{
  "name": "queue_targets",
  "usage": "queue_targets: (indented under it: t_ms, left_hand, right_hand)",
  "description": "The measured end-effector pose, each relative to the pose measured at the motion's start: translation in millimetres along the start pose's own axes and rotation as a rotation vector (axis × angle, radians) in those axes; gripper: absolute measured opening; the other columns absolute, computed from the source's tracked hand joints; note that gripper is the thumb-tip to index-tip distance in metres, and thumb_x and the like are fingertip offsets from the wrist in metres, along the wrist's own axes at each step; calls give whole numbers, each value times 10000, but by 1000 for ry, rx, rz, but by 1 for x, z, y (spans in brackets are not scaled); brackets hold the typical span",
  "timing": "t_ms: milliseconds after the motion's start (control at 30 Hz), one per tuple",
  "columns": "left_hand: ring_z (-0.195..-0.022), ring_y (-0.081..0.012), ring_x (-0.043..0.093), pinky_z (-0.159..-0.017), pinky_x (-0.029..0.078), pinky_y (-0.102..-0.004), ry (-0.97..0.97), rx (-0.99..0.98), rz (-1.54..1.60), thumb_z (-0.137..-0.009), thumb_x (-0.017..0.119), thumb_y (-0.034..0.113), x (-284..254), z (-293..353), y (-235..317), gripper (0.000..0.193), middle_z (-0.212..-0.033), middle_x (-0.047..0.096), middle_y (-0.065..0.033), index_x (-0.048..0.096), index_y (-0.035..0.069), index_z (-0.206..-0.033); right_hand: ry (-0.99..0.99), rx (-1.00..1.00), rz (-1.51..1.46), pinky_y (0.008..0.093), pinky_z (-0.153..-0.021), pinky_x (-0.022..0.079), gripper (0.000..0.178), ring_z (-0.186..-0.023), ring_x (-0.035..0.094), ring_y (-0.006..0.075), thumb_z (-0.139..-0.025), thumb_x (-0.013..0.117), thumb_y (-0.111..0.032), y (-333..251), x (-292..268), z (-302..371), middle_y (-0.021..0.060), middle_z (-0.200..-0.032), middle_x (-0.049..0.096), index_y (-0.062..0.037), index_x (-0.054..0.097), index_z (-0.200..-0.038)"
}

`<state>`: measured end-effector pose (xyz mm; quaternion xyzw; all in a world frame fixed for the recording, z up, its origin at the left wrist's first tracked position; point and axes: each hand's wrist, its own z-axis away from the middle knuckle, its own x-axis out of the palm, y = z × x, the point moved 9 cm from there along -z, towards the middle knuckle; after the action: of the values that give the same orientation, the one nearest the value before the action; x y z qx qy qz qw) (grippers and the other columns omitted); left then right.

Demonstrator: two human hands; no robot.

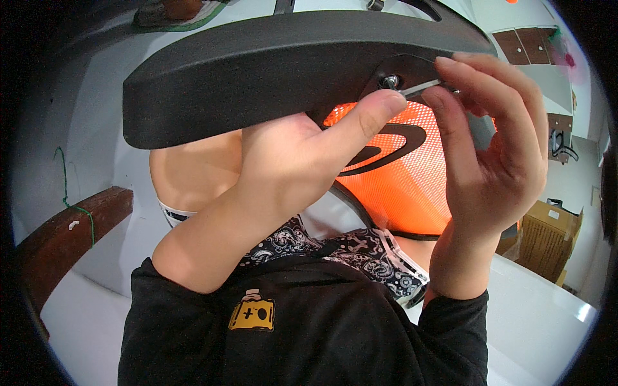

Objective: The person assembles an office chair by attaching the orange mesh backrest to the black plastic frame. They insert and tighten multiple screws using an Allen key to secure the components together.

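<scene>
A long black armrest [257, 80] lies across the upper middle, its flat face toward me. Near its right end sits a silver bolt [389, 82] in a dark mounting plate. My left hand [296, 151] holds the armrest from below; its fingers are hidden behind the part, and the thumb rests by the bolt against a thin silver hex key [421, 87]. My right hand [492, 119] pinches the hex key's other end between thumb and fingers. The key reaches the bolt, but the thumb partly hides where they meet.
Behind the hands is an orange mesh panel [412, 177] with a black loop-shaped piece. A brown wooden arm [77, 222] with green string stands at left. At right there is a cardboard box [550, 241]. A green-edged shoe or slipper [177, 14] shows at the top left.
</scene>
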<state>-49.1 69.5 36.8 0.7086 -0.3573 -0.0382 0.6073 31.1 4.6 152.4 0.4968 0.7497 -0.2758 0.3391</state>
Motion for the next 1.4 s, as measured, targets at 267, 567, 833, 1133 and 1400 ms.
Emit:
queue_targets:
  t_ms: [267, 567, 833, 1133, 1400]
  left_hand:
    - [-918, -141, 620, -846, 490, -274, 88, -96, -55, -880, 682, 131, -6, 2, -3, 248, -1022, 670, -73, 655, -31, -1065]
    - [-816, -126, 616, -765, 500, -271, 77, -42, -200, -902, 663, 190, -7, 7, 0, 259, -903, 683, -47, 684, -64, -949]
    - [-827, -168, 631, -759, 504, -283, 19, 119, -40, -895, 638, 131, -12, 18, -4, 216, -938, 675, -97, 655, -55, -1004]
    - [-856, -174, 633, -784, 503, -287, 25, 6, 100, -889, 632, 98, -9, 22, -11, 204, -967, 671, -107, 647, -53, -1024]
    - [-883, -179, 636, -805, 502, -291, 71, -36, 185, -883, 627, 70, -11, 21, -14, 200, -992, 667, -116, 640, -52, -1042]
  right_hand:
    - [-40, -45, 73, 221, -633, 522, 223, -784, 635, 136, -670, 782, 41, 2, -2, 0, 81, -875, 647, -8, 711, -875]
    - [94, 59, -88, 279, -535, 468, 228, -626, 587, 187, -642, 791, 15, 1, 14, 37, 76, -742, 600, -12, 652, -821]
    - [-24, 313, -441, 301, -692, 506, 411, -825, 579, 246, -699, 727, 8, -14, 51, 62, 156, -1026, 551, 35, 624, -1096]
    - [255, 615, -882, 234, -656, 473, 282, -758, 570, 138, -768, 723, 35, -1, 68, 69, 99, -927, 587, 51, 644, -1038]
    - [484, 1095, -1356, 170, -577, 433, 143, -644, 523, 25, -807, 732, -28, 6, 95, 86, -6, -765, 612, -17, 598, -857]
